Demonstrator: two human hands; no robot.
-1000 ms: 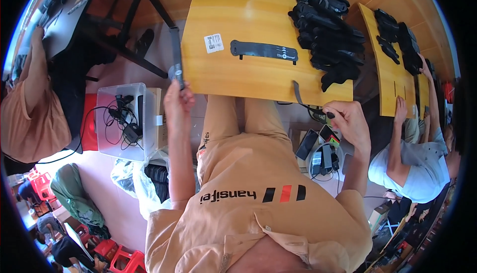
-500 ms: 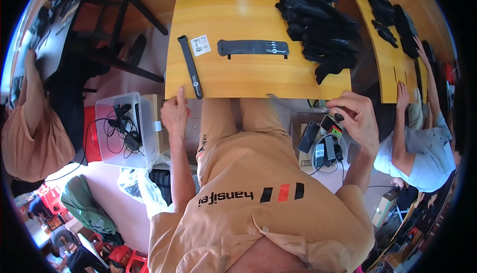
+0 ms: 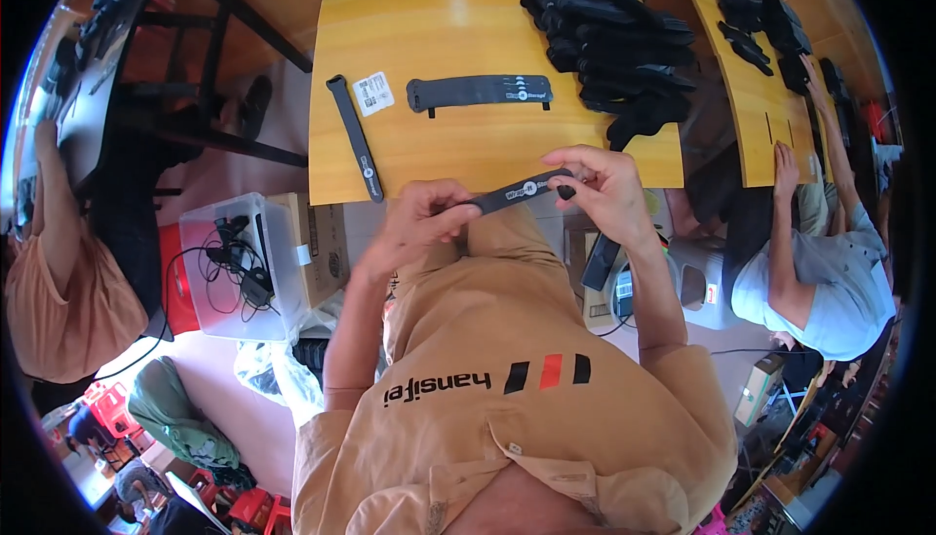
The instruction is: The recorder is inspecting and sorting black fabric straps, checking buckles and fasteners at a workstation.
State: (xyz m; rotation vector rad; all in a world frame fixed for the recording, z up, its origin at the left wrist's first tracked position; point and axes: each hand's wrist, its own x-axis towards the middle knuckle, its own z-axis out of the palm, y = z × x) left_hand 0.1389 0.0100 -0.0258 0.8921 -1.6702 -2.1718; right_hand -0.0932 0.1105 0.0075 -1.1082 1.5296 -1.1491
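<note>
— Two hands on one strap, is that right?

— Yes. The left hand [image 3: 414,218] pinches one end of a narrow black strap [image 3: 514,192], fingers curled round it, and the right hand [image 3: 595,184] pinches the other end between thumb and fingertips. The strap runs slightly uphill from left hand to right, held just off the near edge of the yellow wooden counter [image 3: 468,140], above the person's lap.

— What lies beyond the hands?

— Straight ahead of them, flat on the counter, a wider black band [image 3: 478,93] with pale print at its right end. Further to the left of the left hand, a second thin black strap [image 3: 355,137] lies at a slant, and a small white label [image 3: 372,94] sits just beside its far end. Ahead of the right hand and to its right, a heap of black straps [image 3: 609,38] covers the far corner of the counter.

— And below the left hand?

— Out to its left, on the floor, a clear plastic bin [image 3: 229,272] holding black cables, touching a cardboard box [image 3: 317,248].

— Anyone else?

— To the right of the right hand, another person in a pale blue shirt [image 3: 824,282] rests a hand on a neighbouring counter [image 3: 751,116].
</note>
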